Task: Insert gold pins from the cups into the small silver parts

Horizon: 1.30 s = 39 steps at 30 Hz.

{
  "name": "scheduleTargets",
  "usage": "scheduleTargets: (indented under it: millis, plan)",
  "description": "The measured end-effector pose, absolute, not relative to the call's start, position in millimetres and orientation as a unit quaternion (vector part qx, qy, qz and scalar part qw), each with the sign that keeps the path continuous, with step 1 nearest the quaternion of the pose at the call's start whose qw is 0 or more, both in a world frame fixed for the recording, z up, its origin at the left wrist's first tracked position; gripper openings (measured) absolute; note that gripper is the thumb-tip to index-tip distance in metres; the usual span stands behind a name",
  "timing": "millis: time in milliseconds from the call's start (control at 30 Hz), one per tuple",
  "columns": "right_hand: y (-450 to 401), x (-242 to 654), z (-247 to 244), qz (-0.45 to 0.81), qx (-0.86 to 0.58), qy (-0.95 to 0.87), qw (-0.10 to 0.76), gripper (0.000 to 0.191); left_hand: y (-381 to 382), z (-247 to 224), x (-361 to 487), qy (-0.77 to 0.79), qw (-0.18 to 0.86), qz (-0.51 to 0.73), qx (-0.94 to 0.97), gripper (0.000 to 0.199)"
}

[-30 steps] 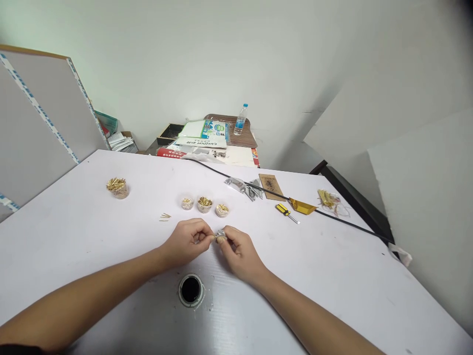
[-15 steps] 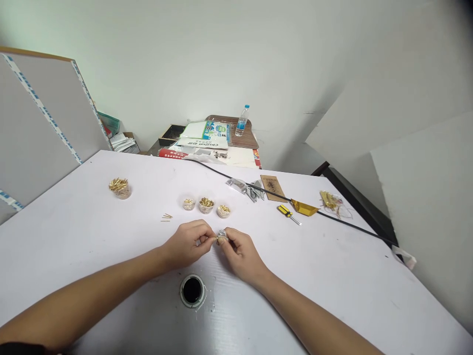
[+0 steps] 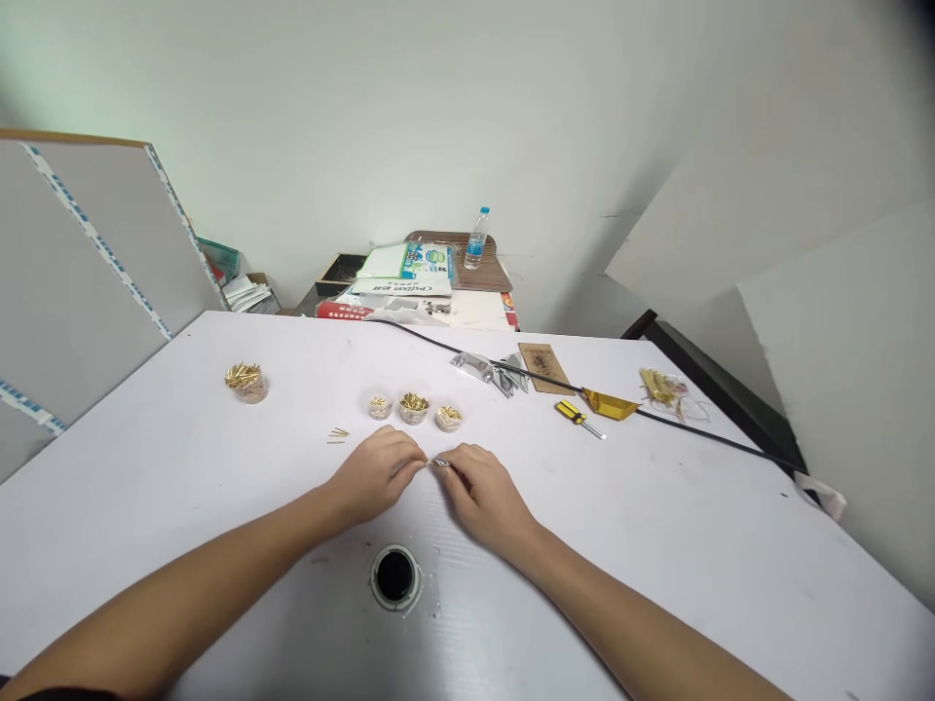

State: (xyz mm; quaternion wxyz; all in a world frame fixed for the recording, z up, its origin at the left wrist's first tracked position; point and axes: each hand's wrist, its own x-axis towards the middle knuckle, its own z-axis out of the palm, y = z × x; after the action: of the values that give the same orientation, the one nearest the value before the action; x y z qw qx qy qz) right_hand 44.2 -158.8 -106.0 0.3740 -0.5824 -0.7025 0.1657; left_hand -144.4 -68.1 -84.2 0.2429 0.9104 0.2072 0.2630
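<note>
A white surface (image 3: 657, 545) fills the view, set against a pale wall, with a round cable hole (image 3: 395, 576) near its front edge. Just beyond that hole, at the middle of the surface, the two hands meet fingertip to fingertip over a small silvery part (image 3: 440, 462). The left hand (image 3: 376, 475) has its fingers pinched narrow toward the part; the right hand (image 3: 482, 492) pinches the part between thumb and fingers. What the left fingertips hold is too small to tell.

Just behind the hands stand three small clear cups of brass pins (image 3: 413, 408) in a row. A few loose brass pins (image 3: 337, 434) lie to their left, and a fourth cup of brass pins (image 3: 248, 382) stands well apart toward the left edge.

Toward the far right of the surface lie a yellow-handled screwdriver (image 3: 579, 417), a gold tray (image 3: 611, 403), a brown board (image 3: 542, 366) and some foil packets (image 3: 488, 370). A black cable (image 3: 693, 434) runs across to the right edge. Beyond the far edge, a water bottle (image 3: 476, 238) stands on a cluttered side table (image 3: 493, 277).
</note>
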Motion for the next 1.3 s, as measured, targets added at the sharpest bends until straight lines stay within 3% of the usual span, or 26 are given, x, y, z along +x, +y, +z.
scheduleTargets:
  millis: [200,433,567,767,1100,1300]
  plan:
    - [-158,47,-103,0.232,-0.571,-0.675,0.406,0.024,-73,-85,-143,0.222,0.268,0.275,0.896,0.015]
    - [-155,44,-102,0.221,-0.579,-0.687,0.379,0.025,-73,-88,-141,0.230,0.269,0.282,0.892,0.008]
    - [-153,43,-103,0.204,-0.618,-0.651,0.390,0.039,-69,-90,-143,0.185,0.163,0.261,0.933,0.013]
    - [-151,45,-106,0.195,-0.625,-0.643,0.398,0.039,-78,-84,-143,0.147,-0.054,0.146,0.977,0.014]
    - [-151,46,-100,0.266,-0.600,-0.614,0.438,0.039,-30,-11,-148,0.174,0.043,0.224,0.958,0.022]
    - [-152,47,-99,0.266,-0.600,-0.622,0.427,0.041,29,28,-134,0.148,-0.028,0.101,0.983,0.017]
